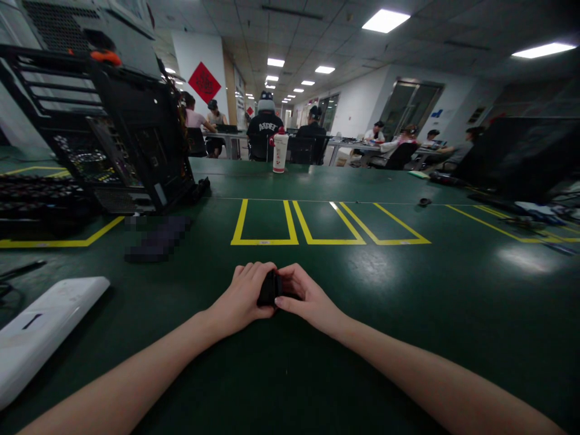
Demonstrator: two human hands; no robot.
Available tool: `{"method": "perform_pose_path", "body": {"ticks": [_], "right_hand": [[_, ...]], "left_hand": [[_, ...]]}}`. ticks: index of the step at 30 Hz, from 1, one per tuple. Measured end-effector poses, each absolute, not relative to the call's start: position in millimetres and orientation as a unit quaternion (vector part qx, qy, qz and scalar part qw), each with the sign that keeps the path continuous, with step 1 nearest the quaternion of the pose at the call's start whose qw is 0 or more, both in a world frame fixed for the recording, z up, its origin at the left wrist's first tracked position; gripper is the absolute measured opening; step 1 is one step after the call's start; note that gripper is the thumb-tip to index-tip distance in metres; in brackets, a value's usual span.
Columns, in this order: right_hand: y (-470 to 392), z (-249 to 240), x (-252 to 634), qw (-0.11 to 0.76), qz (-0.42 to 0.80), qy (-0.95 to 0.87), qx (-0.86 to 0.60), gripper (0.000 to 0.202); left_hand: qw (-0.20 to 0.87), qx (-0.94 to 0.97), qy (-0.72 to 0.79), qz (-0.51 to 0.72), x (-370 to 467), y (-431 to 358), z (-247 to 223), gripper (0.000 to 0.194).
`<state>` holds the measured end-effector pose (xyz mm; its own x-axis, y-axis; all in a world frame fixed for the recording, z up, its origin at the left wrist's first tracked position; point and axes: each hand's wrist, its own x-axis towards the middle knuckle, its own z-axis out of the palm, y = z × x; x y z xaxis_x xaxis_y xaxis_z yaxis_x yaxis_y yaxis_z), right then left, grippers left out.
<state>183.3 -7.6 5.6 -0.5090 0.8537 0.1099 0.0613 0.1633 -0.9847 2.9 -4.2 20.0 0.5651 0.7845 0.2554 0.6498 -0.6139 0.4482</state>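
Between my two hands is a small black box-like object [268, 290], low over the green table [290, 374] or resting on it; I cannot tell which. My left hand [247, 293] wraps around its left side, fingers over the far top edge and thumb along the near side. My right hand [306, 296] grips the right side with thumb and fingertips. Much of the object is hidden by the fingers, so its exact kind does not show. Beyond the hands, three yellow tape outlines [265, 242] mark the tabletop.
An open computer case [136, 139] stands at the left, with a blurred dark flat item [158, 238] before it. Nearer lies a white device [49, 326]. A patterned cup [280, 152] stands at the far edge. A dark monitor [512, 154] is at right. People sit beyond.
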Motion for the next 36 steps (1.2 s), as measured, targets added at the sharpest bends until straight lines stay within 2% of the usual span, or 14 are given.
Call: {"method": "perform_pose_path", "body": {"ticks": [7, 13, 22, 28, 36], "right_hand": [[-10.9, 8.6, 182.0, 0.370, 0.572, -0.650, -0.337, 0.022], [-7.8, 6.1, 182.3, 0.360, 0.559, -0.658, -0.355, 0.033], [-10.4, 9.7, 181.7, 0.373, 0.582, -0.643, -0.331, 0.021], [-9.6, 10.4, 183.3, 0.356, 0.574, -0.645, -0.357, 0.032], [-10.1, 7.9, 183.2, 0.369, 0.580, -0.650, -0.324, 0.026]], "left_hand": [[0.158, 0.869, 0.413, 0.222, 2.4, -4.8, 20.5, 0.050], [0.156, 0.870, 0.414, 0.216, 3.7, -4.3, 21.3, 0.049], [0.153, 0.872, 0.409, 0.220, 3.9, -5.0, 21.0, 0.048], [0.155, 0.871, 0.410, 0.221, 3.2, -5.0, 20.9, 0.049], [0.156, 0.871, 0.409, 0.223, 3.1, -4.8, 20.7, 0.050]]}}
